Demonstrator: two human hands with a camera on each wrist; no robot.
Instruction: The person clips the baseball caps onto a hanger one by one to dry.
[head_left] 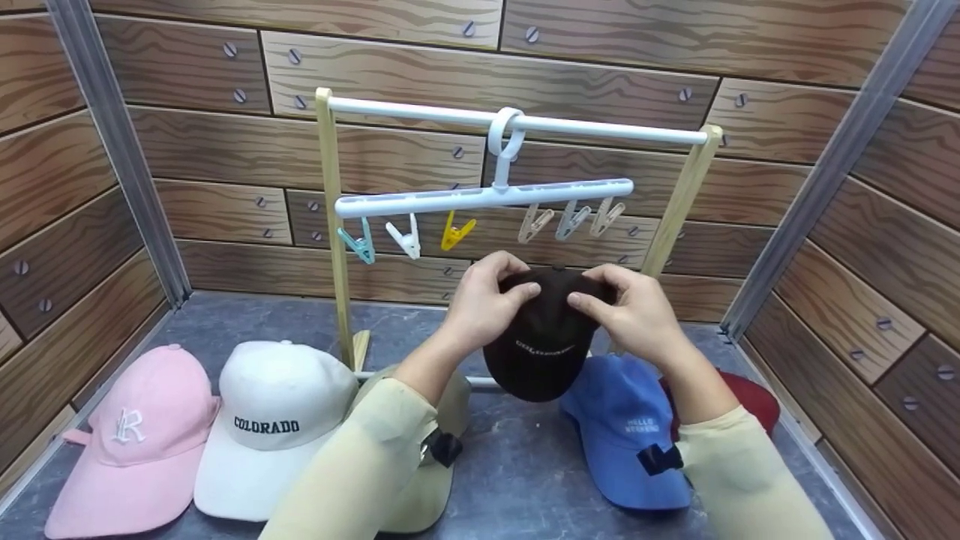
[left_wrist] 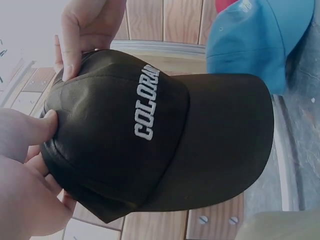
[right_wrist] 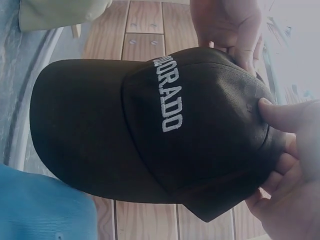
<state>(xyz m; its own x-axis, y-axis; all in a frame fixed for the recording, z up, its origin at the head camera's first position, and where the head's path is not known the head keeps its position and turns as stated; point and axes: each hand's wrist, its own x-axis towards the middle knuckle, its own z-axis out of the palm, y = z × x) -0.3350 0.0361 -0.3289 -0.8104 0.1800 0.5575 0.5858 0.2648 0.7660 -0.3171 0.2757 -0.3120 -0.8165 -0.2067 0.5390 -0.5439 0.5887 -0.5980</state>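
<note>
A black baseball cap (head_left: 546, 330) with white COLORADO lettering hangs in the air, brim down, in front of the rack. My left hand (head_left: 487, 296) pinches one side of its crown, thumb on the outside and fingers behind. On the other side my right hand (head_left: 634, 304) grips the crown the same way. Both wrist views show the cap's front and brim (left_wrist: 225, 145), with the thumbs pressing on the crown (right_wrist: 235, 115). Just above the hands hangs a light blue hanger (head_left: 495, 196) with several clips, among them a yellow clip (head_left: 456, 231) and a beige clip (head_left: 535, 223).
The hanger hooks over the white rail (head_left: 420, 112) of a wooden-legged rack. On the grey floor lie a pink cap (head_left: 142, 427), a white cap (head_left: 277, 420), an olive cap (head_left: 431, 487) partly behind the left sleeve, a blue cap (head_left: 626, 435) and a dark red cap (head_left: 750, 401).
</note>
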